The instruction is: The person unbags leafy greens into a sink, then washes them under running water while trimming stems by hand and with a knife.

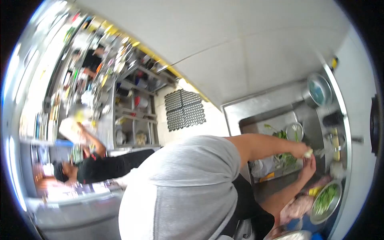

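Note:
Over the metal sink (260, 120), my left hand (299, 150) is closed around a small pale vegetable piece (308, 153), whose exact kind is too blurred to tell. My right hand (308, 167) meets it from the other side, its fingers pressed together at the same piece. Water runs beside both hands from the tap (337, 148). Leafy greens (286, 159) lie in the sink below my hands. Near my left hand is a small round metal bowl (295, 130). A clear plastic bag (262, 168) rests at the sink's near side.
A metal bowl of cut greens (327, 200) stands right of the sink, beside pale pinkish food (296, 210). A metal pot (319, 90) sits at the left corner. Behind me are a black floor mat (184, 110), shelving (136, 112) and a co-worker in black (104, 166).

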`<action>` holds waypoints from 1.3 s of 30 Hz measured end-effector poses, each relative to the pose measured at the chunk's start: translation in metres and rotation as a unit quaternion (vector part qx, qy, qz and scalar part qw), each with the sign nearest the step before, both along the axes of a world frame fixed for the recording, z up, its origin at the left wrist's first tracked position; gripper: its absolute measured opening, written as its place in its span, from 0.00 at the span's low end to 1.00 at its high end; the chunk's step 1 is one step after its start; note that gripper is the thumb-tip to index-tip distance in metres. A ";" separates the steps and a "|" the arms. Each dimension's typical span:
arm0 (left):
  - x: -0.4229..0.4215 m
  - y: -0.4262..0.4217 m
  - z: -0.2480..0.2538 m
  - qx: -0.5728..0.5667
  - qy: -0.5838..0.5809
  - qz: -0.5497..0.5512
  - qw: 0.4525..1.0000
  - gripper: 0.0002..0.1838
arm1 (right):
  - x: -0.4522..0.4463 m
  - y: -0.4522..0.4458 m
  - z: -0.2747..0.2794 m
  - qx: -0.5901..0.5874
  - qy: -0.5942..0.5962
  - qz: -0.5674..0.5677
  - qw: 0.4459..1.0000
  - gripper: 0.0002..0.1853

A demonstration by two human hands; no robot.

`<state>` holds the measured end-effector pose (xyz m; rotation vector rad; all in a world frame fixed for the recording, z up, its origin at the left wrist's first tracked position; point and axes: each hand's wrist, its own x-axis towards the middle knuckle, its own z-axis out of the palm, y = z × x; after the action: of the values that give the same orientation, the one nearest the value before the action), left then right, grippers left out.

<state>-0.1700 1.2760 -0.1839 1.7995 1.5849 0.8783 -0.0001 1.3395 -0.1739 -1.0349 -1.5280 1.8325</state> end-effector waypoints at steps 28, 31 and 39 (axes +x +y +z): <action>-0.038 -0.053 -0.077 -0.197 0.095 -0.081 0.972 0.20 | -0.005 -0.026 -0.103 0.283 -0.323 0.229 0.874 0.26; -0.044 -0.084 -0.052 -0.208 -0.018 0.033 0.977 0.21 | 0.047 -0.037 -0.209 0.427 -0.615 0.225 0.623 0.23; -0.054 -0.126 -0.009 -0.350 -0.118 0.029 0.929 0.22 | 0.033 -0.081 -0.253 0.277 -0.606 0.146 0.731 0.22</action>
<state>-0.2242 1.1504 -0.1932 1.1031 1.5347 0.4376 0.0330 1.2583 -0.4270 -1.8518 -2.8349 0.5048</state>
